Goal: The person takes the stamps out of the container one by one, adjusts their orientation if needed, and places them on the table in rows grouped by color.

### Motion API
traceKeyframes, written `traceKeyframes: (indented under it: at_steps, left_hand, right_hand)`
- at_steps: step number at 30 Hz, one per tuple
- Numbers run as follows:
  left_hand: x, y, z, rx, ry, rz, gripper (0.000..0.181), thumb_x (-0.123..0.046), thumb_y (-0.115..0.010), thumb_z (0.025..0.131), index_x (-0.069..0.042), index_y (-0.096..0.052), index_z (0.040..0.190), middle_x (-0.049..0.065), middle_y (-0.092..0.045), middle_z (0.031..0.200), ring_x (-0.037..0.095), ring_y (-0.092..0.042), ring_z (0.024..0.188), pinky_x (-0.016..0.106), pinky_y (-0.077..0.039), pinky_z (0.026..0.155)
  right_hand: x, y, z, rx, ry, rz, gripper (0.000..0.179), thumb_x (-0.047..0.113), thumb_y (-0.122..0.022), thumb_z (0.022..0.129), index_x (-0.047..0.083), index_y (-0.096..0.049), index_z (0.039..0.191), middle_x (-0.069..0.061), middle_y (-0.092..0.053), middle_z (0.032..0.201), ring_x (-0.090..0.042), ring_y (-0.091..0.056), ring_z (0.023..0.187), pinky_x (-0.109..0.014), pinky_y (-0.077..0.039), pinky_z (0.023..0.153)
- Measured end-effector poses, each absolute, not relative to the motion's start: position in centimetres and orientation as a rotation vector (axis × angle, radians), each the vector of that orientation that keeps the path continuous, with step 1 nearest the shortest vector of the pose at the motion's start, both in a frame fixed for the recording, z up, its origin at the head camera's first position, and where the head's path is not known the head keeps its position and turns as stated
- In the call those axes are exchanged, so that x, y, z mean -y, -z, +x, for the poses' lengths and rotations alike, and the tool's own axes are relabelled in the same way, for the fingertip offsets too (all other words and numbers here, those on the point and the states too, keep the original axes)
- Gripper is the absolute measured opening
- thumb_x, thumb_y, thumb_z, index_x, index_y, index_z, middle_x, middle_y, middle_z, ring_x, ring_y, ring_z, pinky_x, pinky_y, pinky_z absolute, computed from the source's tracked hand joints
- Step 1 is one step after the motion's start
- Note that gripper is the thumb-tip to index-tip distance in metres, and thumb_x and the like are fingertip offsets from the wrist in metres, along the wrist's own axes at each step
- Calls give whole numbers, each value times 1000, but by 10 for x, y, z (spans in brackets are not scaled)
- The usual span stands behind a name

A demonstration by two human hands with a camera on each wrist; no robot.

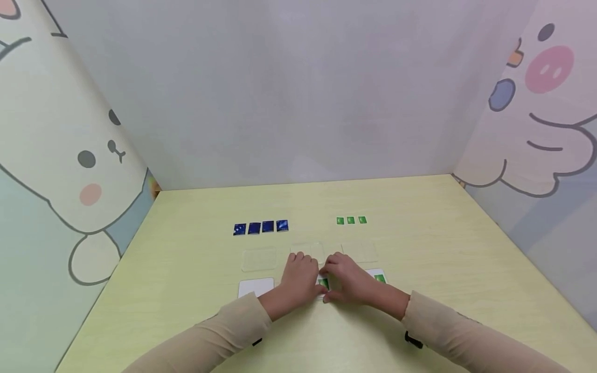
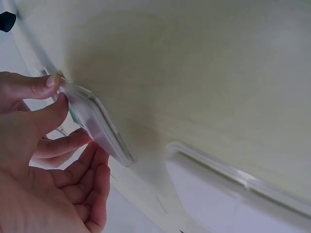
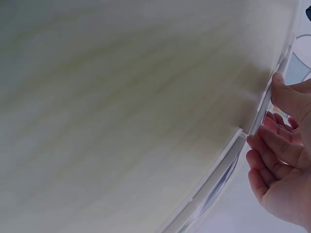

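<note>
A flat white case (image 1: 322, 291) with a small green piece (image 1: 323, 282) on top lies at the table's near middle, between both hands. My left hand (image 1: 300, 274) grips its left side, thumb at the near edge and fingers bent over the far side. On the opposite side my right hand (image 1: 347, 280) pinches it, thumb near and fingertips far. In the left wrist view the case (image 2: 95, 119) shows a clear rim, with my left hand (image 2: 58, 170) around its edge. My right hand (image 3: 286, 160) covers part of it in the right wrist view.
Another white case (image 1: 256, 286) lies left, and one with a green piece (image 1: 380, 278) lies right. Behind are clear thin covers, such as the left cover (image 1: 259, 259) and right cover (image 1: 359, 252). Farther back are rows of blue pieces (image 1: 268, 226) and green pieces (image 1: 351, 220).
</note>
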State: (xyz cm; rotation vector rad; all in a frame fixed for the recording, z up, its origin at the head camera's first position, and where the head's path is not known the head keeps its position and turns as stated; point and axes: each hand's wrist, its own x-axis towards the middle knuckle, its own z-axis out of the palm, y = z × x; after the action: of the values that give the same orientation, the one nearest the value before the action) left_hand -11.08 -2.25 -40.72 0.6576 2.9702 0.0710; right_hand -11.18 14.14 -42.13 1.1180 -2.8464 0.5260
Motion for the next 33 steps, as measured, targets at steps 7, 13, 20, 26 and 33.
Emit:
traceKeyframes:
  at_steps: [7,13,20,26,33]
  left_hand:
    - [24,409,-114,-2963,-140,615,46,-51,-76,79,-10,-65,98,1,-61,85,17,-45,82,33,-37,85]
    - [28,409,-117,-2933,-228,608,38,-44,-79,79,-11,-66,93,0,-61,82,17,-45,81,33,-36,83]
    - [31,407,-119,-2901,-318,594,33,-38,-82,76,-13,-70,94,-1,-66,85,16,-48,82,33,-37,84]
    - [35,406,-120,-2895,-373,626,29,-34,-83,76,-12,-71,90,-1,-66,82,16,-46,78,32,-34,81]
    - [40,405,-122,-2911,-385,692,24,-31,-84,75,-14,-72,86,-4,-66,78,13,-44,74,30,-31,78]
  right_hand:
    - [-141,422,-114,2863,-514,1111,49,35,-89,69,7,-71,106,0,-67,97,-13,-54,92,-31,-47,86]
    - [-141,423,-115,2851,-509,1115,51,36,-89,67,6,-72,105,0,-66,95,-12,-52,89,-29,-45,83]
    - [-140,423,-115,2881,-509,1098,52,36,-90,67,6,-72,106,0,-66,96,-12,-51,90,-27,-45,82]
    - [-140,423,-115,2891,-518,1096,53,37,-89,67,6,-71,107,0,-65,96,-11,-51,90,-27,-45,83]
    - [-141,423,-115,2875,-541,1111,53,35,-90,67,5,-71,106,0,-65,96,-12,-51,91,-27,-45,83]
